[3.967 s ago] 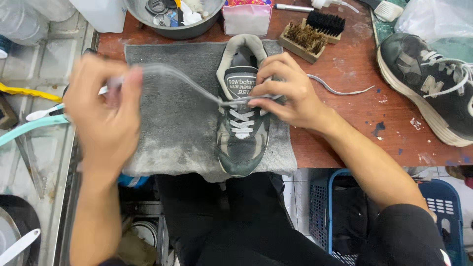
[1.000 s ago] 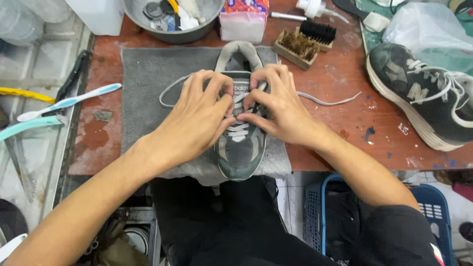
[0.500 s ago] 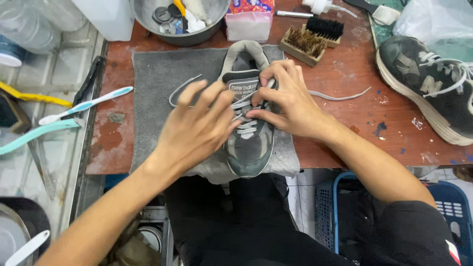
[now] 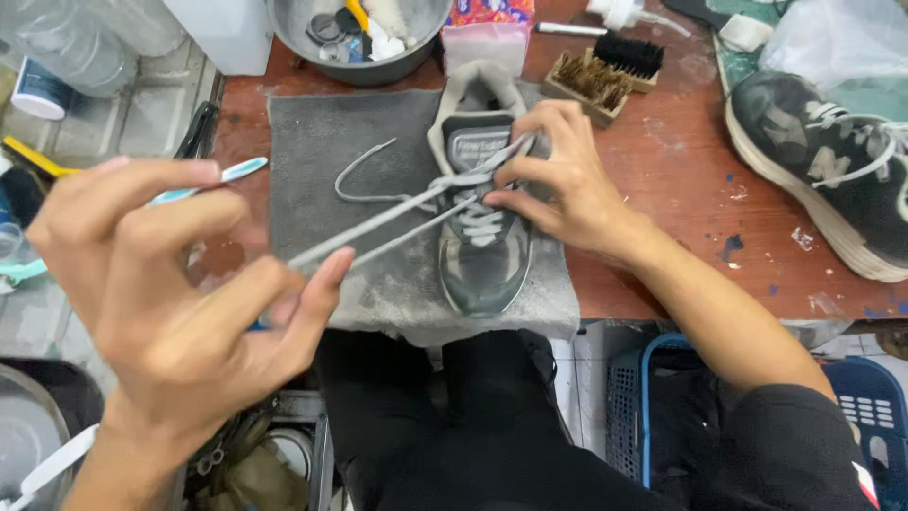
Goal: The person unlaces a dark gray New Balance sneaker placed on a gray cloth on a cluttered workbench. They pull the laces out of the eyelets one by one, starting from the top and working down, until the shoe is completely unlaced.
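Left hand (image 4: 180, 284) draws a grey lace (image 4: 378, 232) taut, pinched in its grip. Right hand (image 4: 558, 185) grasps the lace at the grey sneaker (image 4: 482, 246) on the bench (image 4: 681, 208).

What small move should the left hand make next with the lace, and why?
Probably a little more pull to the left. The left hand pinches the grey lace, stretched from the grey sneaker on the grey mat, but a loose loop lies slack beside the tongue. The right hand pins the lacing, so the shoe should stay put.
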